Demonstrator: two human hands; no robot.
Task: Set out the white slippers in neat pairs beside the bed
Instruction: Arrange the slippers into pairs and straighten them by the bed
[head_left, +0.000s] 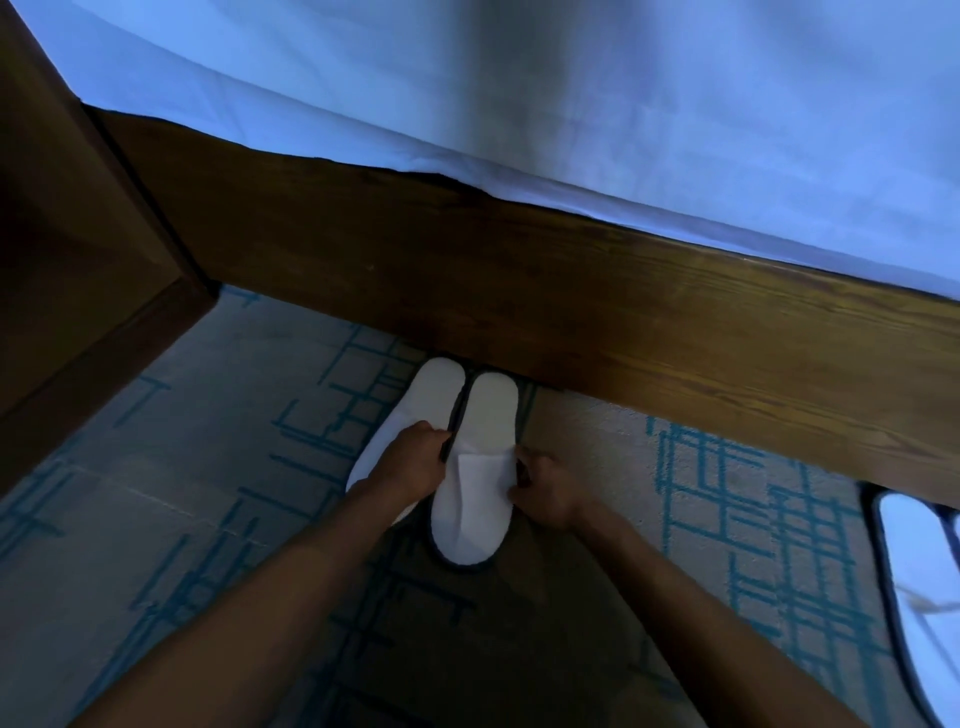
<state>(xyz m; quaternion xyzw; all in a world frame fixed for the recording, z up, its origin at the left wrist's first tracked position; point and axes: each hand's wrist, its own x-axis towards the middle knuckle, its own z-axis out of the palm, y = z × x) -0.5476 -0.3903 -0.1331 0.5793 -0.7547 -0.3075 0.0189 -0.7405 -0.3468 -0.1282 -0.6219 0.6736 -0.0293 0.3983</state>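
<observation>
Two white slippers with dark edging lie side by side on the carpet, heels against the wooden bed frame (571, 322). The left slipper (415, 410) is partly covered by my left hand (413, 462), which pinches the left edge of the right slipper (480, 467). My right hand (545, 488) pinches that slipper's right edge at the toe band. Another white slipper (919, 571) lies at the far right edge, cut off by the frame.
A blue-white sheet (623, 130) hangs over the bed frame. A dark wooden nightstand (78, 291) stands at the left. The carpet (753, 493) is beige with teal line patterns.
</observation>
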